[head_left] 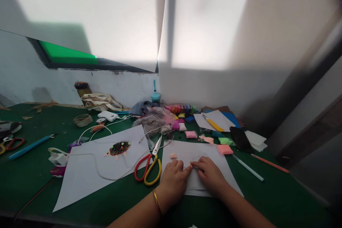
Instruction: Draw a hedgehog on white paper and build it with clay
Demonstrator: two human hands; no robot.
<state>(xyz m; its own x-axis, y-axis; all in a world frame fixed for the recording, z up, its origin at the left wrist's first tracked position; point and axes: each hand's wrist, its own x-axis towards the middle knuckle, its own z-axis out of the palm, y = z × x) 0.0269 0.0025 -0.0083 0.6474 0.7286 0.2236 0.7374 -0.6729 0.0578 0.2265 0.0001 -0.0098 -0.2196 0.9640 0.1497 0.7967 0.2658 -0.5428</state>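
Both my hands rest on a white paper sheet [187, 151] on the green table. My left hand [173, 181], with a gold bangle at the wrist, has its fingers curled and pinched toward the right hand. My right hand [208, 174] is likewise closed, its fingertips meeting the left's at a small pale piece I cannot make out. A small pink clay lump [173, 156] lies just above my left hand. Red and yellow scissors [148, 167] lie to the left of my left hand.
A second paper sheet [88, 174] carries a dark clay figure [119, 147] with a white cable [107, 176] across it. Coloured clay packets [181, 108], a pink block [224, 149], a yellow cutter [213, 124], pens [247, 167] and a blue tool [30, 146] lie scattered around.
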